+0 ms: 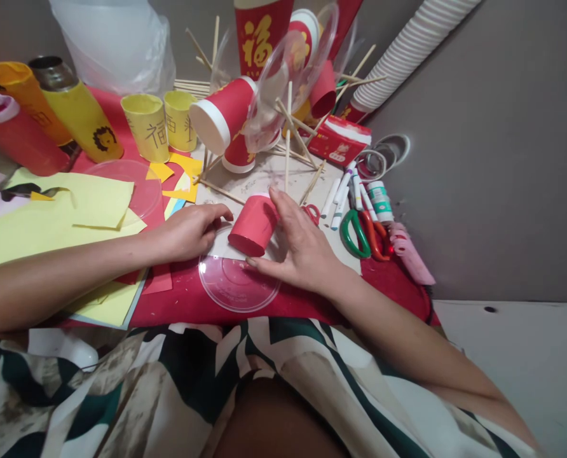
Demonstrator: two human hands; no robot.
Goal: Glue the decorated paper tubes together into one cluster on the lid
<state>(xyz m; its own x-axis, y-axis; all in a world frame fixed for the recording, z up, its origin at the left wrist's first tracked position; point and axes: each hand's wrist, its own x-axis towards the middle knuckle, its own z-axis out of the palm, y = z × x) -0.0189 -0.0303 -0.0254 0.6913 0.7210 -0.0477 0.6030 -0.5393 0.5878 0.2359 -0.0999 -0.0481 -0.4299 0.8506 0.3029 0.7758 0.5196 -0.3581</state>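
Observation:
A red paper-covered cup (253, 224) lies tilted on its side at the front of the table, its closed end toward me. My right hand (300, 245) is curved around its right side, with the fingers at the far end and the thumb by the near end. Just left of the cup is my left hand (195, 230), fingers loosely bent and apart, with nothing visible in it. A clear plastic lid (238, 289) lies flat under and in front of the cup. Small red-handled scissors (312, 213) are partly hidden behind my right hand.
Behind stands a structure of red-and-white paper cups (226, 114), clear lids and wooden sticks (288, 146). Yellow paper sheets (49, 222) and decorated tubes (78, 117) are at left. Markers (343, 194), green-handled scissors (355, 234) and a glue stick (380, 200) lie at right.

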